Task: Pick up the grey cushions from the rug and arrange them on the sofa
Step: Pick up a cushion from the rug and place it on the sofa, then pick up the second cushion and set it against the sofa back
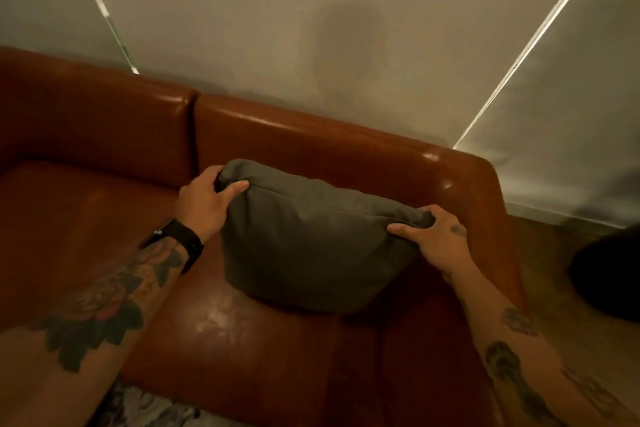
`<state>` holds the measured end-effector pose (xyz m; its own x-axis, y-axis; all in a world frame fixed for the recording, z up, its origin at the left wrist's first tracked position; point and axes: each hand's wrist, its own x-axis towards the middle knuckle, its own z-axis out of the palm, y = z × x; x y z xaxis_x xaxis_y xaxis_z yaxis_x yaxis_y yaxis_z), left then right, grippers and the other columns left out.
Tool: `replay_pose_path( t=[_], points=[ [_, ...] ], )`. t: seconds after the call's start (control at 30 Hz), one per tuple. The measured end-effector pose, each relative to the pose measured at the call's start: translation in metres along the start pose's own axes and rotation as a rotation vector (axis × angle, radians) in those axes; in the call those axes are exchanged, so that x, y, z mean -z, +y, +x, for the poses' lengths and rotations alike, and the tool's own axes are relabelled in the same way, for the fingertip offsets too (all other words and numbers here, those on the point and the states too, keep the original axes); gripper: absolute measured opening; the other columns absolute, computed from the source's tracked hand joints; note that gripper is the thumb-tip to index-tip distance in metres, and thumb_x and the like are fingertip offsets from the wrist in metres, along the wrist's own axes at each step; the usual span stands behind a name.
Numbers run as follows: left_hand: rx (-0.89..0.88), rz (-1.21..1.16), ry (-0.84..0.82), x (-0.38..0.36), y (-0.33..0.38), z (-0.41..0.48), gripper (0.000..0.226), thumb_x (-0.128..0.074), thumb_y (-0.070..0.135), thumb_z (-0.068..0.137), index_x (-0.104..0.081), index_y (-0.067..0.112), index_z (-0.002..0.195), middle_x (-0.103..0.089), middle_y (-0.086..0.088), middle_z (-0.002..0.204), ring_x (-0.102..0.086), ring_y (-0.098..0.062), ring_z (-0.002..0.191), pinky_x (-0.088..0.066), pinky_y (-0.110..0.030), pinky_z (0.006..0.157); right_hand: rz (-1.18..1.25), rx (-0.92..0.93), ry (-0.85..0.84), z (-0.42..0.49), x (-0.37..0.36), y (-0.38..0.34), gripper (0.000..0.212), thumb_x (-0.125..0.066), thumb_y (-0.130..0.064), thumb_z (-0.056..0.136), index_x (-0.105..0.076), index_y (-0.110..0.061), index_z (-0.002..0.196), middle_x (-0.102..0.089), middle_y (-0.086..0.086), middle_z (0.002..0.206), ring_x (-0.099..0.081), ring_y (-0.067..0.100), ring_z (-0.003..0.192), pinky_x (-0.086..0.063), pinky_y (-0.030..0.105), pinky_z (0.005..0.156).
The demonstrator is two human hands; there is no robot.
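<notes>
A grey cushion [311, 246] stands upright on the right seat of a brown leather sofa [242, 340], leaning toward the backrest near the right armrest. My left hand [204, 204] grips the cushion's top left corner, thumb on the front. My right hand [436, 239] pinches its top right corner. The cushion's lower edge rests on the seat. No other cushion is in view.
The sofa backrest [311, 135] runs along pale roller blinds [311, 28]. The right armrest [485, 191] curves beside a wooden floor [571, 340], where a dark object [609, 281] lies. A patterned rug edge [145, 409] shows at the bottom.
</notes>
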<state>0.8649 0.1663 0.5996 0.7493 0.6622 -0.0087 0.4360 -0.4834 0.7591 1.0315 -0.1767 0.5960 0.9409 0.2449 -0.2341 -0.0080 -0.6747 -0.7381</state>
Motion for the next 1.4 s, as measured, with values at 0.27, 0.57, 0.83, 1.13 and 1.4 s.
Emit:
replay_pose_path(
  t=[0.27, 0.57, 0.83, 1.13, 1.4],
  points=[
    [0.172, 0.094, -0.202, -0.084, 0.018, 0.084, 0.049, -0.049, 0.046, 0.096, -0.046, 0.02, 0.138, -0.059, -0.011, 0.133, -0.06, -0.039, 0.109, -0.052, -0.05, 0.092, -0.137, -0.048, -0.051, 0.112, 0.017, 0.029, 0.065, -0.087, -0.053, 0.063, -0.063, -0.021, 0.114, -0.061, 0.003, 0.111, -0.055, 0.02, 0.097, -0.048, 0.032, 0.079],
    [0.126, 0.158, -0.493, -0.089, 0.034, 0.076, 0.065, -0.05, 0.022, 0.099, -0.016, 0.022, 0.154, -0.031, -0.005, 0.158, -0.033, -0.025, 0.142, -0.031, -0.031, 0.109, -0.329, -0.137, -0.088, 0.135, 0.003, 0.034, 0.067, -0.058, -0.02, 0.095, -0.028, -0.029, 0.154, -0.032, 0.019, 0.148, -0.042, 0.039, 0.13, -0.039, 0.045, 0.106],
    [0.122, 0.206, -0.3, -0.032, 0.028, 0.021, 0.055, -0.055, 0.03, 0.096, -0.037, 0.018, 0.147, -0.045, -0.005, 0.149, -0.045, -0.024, 0.134, -0.037, -0.03, 0.101, -0.355, 0.076, -0.326, 0.088, -0.029, -0.018, 0.054, -0.055, -0.027, 0.097, -0.039, -0.021, 0.149, -0.052, 0.019, 0.136, -0.052, 0.035, 0.124, -0.042, 0.042, 0.107],
    [0.391, 0.107, 0.076, 0.12, -0.061, -0.1, 0.039, -0.056, 0.032, 0.095, -0.055, 0.02, 0.132, -0.061, -0.004, 0.132, -0.056, -0.021, 0.12, -0.045, -0.03, 0.096, -0.356, 0.462, -0.724, -0.011, -0.165, -0.15, 0.041, -0.042, -0.047, 0.101, -0.049, -0.029, 0.138, -0.061, 0.0, 0.117, -0.062, 0.022, 0.107, -0.051, 0.044, 0.092],
    [0.685, 0.05, 0.29, 0.25, -0.199, -0.252, 0.037, -0.053, 0.027, 0.098, -0.053, 0.015, 0.133, -0.061, -0.007, 0.132, -0.055, -0.025, 0.121, -0.045, -0.033, 0.095, -0.394, 0.631, -0.96, -0.166, -0.319, -0.224, 0.046, -0.044, -0.056, 0.097, -0.053, -0.032, 0.134, -0.059, 0.002, 0.136, -0.056, 0.023, 0.125, -0.047, 0.048, 0.105]
  ],
)
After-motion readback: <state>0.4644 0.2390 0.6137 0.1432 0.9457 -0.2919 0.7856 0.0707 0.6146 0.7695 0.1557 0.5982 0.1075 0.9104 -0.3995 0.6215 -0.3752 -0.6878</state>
